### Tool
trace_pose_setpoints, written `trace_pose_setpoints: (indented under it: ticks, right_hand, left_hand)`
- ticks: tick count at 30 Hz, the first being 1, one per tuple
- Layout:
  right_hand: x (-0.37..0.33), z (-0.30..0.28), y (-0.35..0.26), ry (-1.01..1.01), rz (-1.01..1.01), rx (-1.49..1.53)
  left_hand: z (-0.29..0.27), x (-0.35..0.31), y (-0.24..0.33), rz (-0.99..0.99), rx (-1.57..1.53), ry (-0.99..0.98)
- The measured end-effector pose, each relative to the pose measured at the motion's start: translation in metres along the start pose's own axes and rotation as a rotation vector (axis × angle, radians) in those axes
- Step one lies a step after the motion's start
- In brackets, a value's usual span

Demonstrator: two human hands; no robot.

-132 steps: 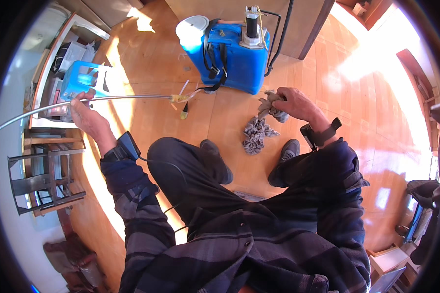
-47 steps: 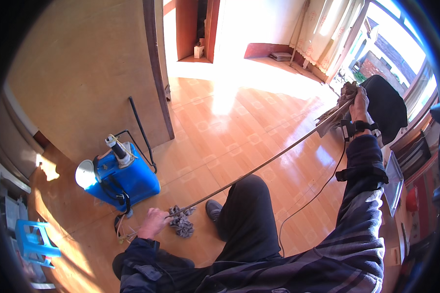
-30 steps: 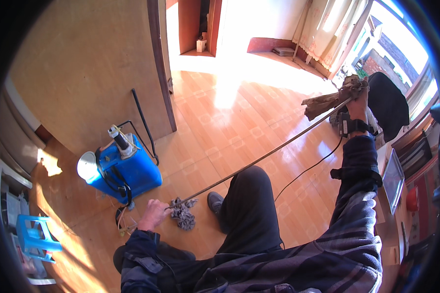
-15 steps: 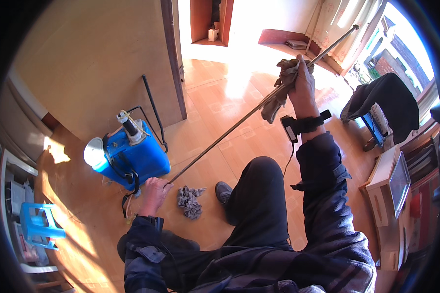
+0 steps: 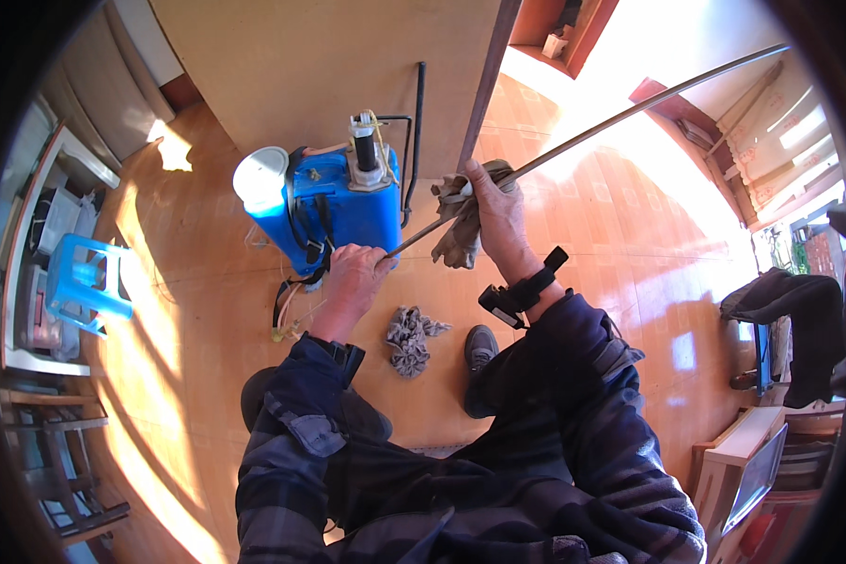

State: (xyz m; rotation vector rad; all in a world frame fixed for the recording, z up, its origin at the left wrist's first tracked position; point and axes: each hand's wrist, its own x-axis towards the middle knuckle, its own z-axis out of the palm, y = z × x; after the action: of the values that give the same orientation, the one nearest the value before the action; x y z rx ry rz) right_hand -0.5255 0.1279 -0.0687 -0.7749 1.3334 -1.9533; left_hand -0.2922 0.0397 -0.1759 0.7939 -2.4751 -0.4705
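Note:
A long thin metal rod (image 5: pixel 630 111) slants from my left hand up to the far right. My left hand (image 5: pixel 350 287) is closed around its lower end, beside the blue backpack sprayer tank (image 5: pixel 352 211). My right hand (image 5: pixel 503 221) grips a dirty brown-grey rag (image 5: pixel 459 240) folded about the rod, a short way above my left hand. Some of the right fingers are hidden by the cloth. On the floor below my hands lies a second, crumpled grey rag (image 5: pixel 412 340), near my shoe (image 5: pixel 480 350).
The tank has a white round lid (image 5: pixel 261 177) and a black lever (image 5: pixel 414 141), and stands before a tan panel (image 5: pixel 329 66). At left is a blue plastic stool (image 5: pixel 89 282). A chair draped in dark cloth (image 5: pixel 804 305) and a wooden cabinet (image 5: pixel 728 456) stand at right.
My right hand and its rag have slid down the rod, much closer to my left hand. The view has turned left, so the room appears shifted right.

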Motion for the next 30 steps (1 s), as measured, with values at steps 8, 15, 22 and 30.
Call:
trace_pose_setpoints:
  ticks: [8, 15, 22, 30]
  right_hand:
    - [-0.033, 0.026, 0.044, -0.403, 0.33, -0.087]
    - [0.003, -0.03, -0.04, -0.181, -0.033, 0.118]
    - [-0.006, -0.066, -0.149, -0.254, -0.286, 0.234]
    - [-0.008, -0.044, -0.065, -0.179, -0.309, -0.321]
  left_hand:
    - [-0.012, -0.005, -0.001, 0.046, 0.044, 0.005]
    - [-0.003, -0.004, 0.006, -0.032, -0.016, 0.041]
    - [0.015, -0.009, 0.013, -0.039, 0.055, 0.052]
    - [0.011, 0.01, 0.035, -0.021, -0.043, 0.173]
